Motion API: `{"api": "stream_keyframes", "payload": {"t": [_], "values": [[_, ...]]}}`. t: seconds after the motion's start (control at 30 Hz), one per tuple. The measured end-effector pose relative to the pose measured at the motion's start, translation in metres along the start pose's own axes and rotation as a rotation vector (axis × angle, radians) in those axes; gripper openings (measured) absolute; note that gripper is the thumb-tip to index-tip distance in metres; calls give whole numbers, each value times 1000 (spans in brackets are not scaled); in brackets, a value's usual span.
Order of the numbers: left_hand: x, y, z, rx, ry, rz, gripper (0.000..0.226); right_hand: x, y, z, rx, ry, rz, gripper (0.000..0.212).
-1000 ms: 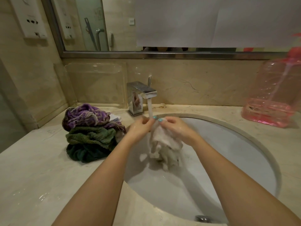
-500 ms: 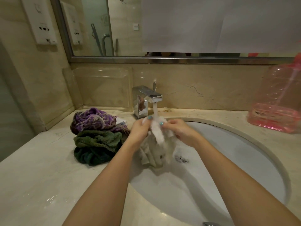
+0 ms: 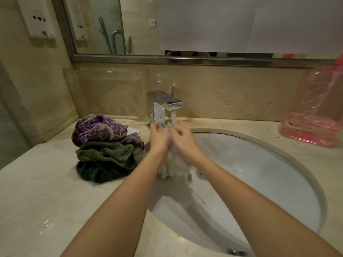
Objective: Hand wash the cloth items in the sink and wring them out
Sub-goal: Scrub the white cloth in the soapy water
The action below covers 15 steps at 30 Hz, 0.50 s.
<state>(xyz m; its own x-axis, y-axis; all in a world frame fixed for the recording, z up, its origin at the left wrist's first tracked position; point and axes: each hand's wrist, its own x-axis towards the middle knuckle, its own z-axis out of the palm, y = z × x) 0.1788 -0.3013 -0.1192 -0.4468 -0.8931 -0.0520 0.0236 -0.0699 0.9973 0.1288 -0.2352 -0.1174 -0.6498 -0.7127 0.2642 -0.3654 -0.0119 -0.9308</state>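
Both hands meet over the back left part of the sink (image 3: 259,173), directly under the faucet (image 3: 165,102), whose water stream (image 3: 173,117) falls onto them; the left hand (image 3: 157,138) and the right hand (image 3: 182,140) are pressed close together, each with its fingers curled round the top of a white cloth (image 3: 176,164), which is bunched between the palms; the cloth's lower end hangs below the wrists above the basin, blurred and wet, so its folds cannot be made out; on the counter (image 3: 37,201), just beside the sink's left rim, stands a pile of other cloth items, with a purple cloth (image 3: 100,128) on top, a green towel (image 3: 105,153) under it and a dark green cloth (image 3: 96,172) at the bottom, touching the counter; a pink plastic bottle (image 3: 315,117) stands at the counter's back right corner, well apart from the hands; a mirror (image 3: 115,25) runs along the wall above the faucet.
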Motion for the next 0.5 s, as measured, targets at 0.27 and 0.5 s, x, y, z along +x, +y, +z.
{"api": "stream_keyframes", "payload": {"t": [0.27, 0.5], "values": [[-34, -3, 27, 242, -128, 225, 30, 17, 13, -20, 51, 290, 336, 35], [-1, 0, 1, 233, -26, 45, 20, -6, -6, 7, 26, 115, 46, 47]]}}
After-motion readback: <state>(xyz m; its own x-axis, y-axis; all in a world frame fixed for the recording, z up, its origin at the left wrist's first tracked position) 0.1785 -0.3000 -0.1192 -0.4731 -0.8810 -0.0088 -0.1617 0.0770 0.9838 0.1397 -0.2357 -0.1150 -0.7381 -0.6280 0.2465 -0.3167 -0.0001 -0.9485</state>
